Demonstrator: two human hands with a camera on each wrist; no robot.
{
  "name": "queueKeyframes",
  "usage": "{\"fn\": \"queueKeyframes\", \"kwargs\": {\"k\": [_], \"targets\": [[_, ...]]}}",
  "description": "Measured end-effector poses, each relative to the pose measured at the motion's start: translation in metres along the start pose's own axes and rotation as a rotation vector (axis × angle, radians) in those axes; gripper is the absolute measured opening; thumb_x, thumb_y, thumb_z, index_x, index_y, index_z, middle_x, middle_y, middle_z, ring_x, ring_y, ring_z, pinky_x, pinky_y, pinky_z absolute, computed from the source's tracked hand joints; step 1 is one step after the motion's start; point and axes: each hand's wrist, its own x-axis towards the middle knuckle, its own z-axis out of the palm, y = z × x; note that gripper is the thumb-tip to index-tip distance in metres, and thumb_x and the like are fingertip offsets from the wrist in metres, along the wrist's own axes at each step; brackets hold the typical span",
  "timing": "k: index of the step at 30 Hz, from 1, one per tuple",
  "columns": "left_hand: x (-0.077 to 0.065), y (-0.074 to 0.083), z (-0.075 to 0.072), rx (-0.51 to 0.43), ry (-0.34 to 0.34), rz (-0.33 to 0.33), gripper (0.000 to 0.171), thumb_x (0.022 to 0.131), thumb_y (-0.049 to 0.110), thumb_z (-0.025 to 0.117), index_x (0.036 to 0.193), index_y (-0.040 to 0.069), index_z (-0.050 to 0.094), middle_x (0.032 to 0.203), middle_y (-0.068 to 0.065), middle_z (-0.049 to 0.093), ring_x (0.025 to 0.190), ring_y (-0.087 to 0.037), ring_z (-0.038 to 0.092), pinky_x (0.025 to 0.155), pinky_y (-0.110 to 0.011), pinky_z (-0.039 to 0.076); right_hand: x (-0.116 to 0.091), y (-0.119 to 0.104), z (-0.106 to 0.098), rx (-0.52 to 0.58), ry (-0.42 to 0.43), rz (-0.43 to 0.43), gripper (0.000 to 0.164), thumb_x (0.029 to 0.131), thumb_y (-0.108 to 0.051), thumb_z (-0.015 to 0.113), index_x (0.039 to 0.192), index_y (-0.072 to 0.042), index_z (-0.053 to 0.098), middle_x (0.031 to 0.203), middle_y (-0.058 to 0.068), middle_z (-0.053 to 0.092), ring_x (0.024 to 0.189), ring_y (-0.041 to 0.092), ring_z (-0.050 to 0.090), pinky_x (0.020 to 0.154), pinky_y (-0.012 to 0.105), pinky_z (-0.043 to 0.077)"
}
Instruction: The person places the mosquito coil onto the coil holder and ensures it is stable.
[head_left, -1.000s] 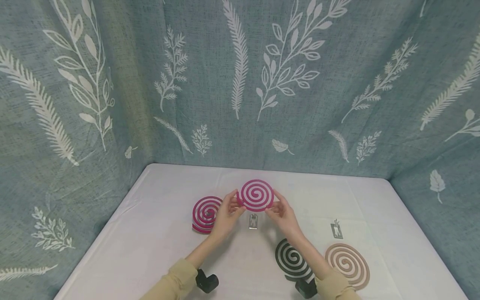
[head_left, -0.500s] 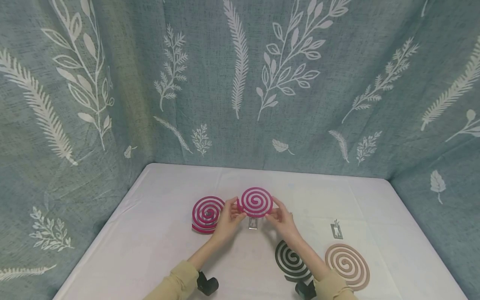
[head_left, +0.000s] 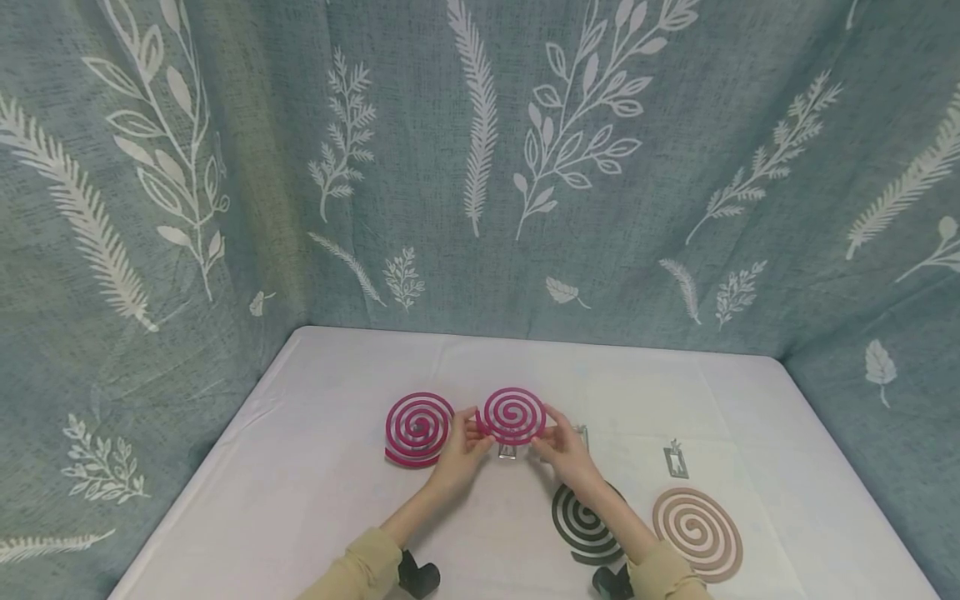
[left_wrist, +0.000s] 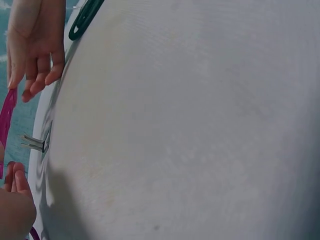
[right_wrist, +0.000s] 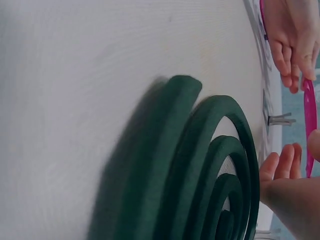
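A magenta mosquito coil [head_left: 513, 414] is pinched at its opposite edges between my left hand [head_left: 459, 457] and my right hand [head_left: 567, 454]. The coil lies nearly level, close over a small metal coil stand [head_left: 507, 452], whose upper part it covers in the head view. From the side, in the left wrist view, the upright prongs of the stand [left_wrist: 34, 143] show below the coil [left_wrist: 6, 116]. Left of my left hand, a second magenta coil [head_left: 411, 461] sits on a stand, the metal tip poking through its centre.
A dark green coil [head_left: 590, 518] lies partly under my right forearm, with a beige coil [head_left: 696, 531] to its right. Another metal stand [head_left: 677, 460] lies behind the beige one. Beside my right fingers, one more stand [head_left: 582, 436] is partly hidden. White cloth [head_left: 300, 500] covers the table.
Both hands have lowered the magenta coil toward the stand in front of me, so it now overlaps most of it. A stand behind my right hand has come into view.
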Motion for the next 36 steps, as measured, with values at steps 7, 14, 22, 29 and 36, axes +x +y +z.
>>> {"fn": "queueKeyframes", "kwargs": {"k": [7, 14, 22, 29, 36], "targets": [[-0.004, 0.000, 0.002, -0.004, 0.007, 0.007, 0.054, 0.091, 0.003, 0.058, 0.134, -0.011, 0.029, 0.112, -0.027, 0.051, 0.103, -0.036, 0.055, 0.089, -0.033, 0.050, -0.002, 0.000, 0.000, -0.005, -0.002, 0.037, 0.064, 0.093, -0.014, 0.058, 0.148, -0.006, 0.026, 0.113, 0.018, 0.059, 0.095, 0.018, 0.059, 0.085, 0.034, 0.052], [-0.008, 0.001, 0.001, 0.005, -0.014, -0.015, 0.053, 0.092, 0.003, 0.056, 0.135, -0.011, 0.028, 0.113, -0.027, 0.051, 0.104, -0.035, 0.055, 0.089, -0.032, 0.050, -0.003, 0.001, 0.001, 0.020, -0.002, 0.027, 0.063, 0.091, -0.009, 0.059, 0.146, -0.004, 0.028, 0.110, 0.017, 0.060, 0.092, 0.016, 0.058, 0.082, 0.031, 0.050], [-0.010, 0.001, -0.001, 0.005, -0.026, -0.016, 0.054, 0.091, 0.006, 0.058, 0.134, -0.009, 0.029, 0.114, -0.027, 0.052, 0.103, -0.034, 0.056, 0.087, -0.029, 0.051, -0.004, 0.002, 0.000, 0.020, -0.018, 0.040, 0.064, 0.091, -0.009, 0.058, 0.146, -0.004, 0.027, 0.112, 0.015, 0.059, 0.092, 0.015, 0.055, 0.081, 0.026, 0.049], [-0.009, -0.007, -0.002, -0.022, -0.025, -0.011, 0.055, 0.090, 0.006, 0.060, 0.133, -0.008, 0.029, 0.114, -0.027, 0.052, 0.102, -0.033, 0.056, 0.084, -0.021, 0.050, -0.004, 0.003, 0.001, 0.031, -0.021, 0.043, 0.064, 0.090, -0.008, 0.060, 0.145, -0.003, 0.029, 0.107, 0.014, 0.059, 0.088, 0.014, 0.054, 0.075, 0.021, 0.047], [-0.008, -0.007, -0.002, -0.049, -0.025, -0.017, 0.056, 0.090, 0.005, 0.060, 0.133, -0.010, 0.029, 0.114, -0.028, 0.052, 0.103, -0.033, 0.056, 0.082, -0.013, 0.047, -0.001, 0.008, 0.001, 0.014, -0.019, 0.050, 0.062, 0.090, -0.007, 0.060, 0.144, -0.001, 0.030, 0.106, 0.013, 0.059, 0.088, 0.013, 0.054, 0.075, 0.021, 0.047]]}}
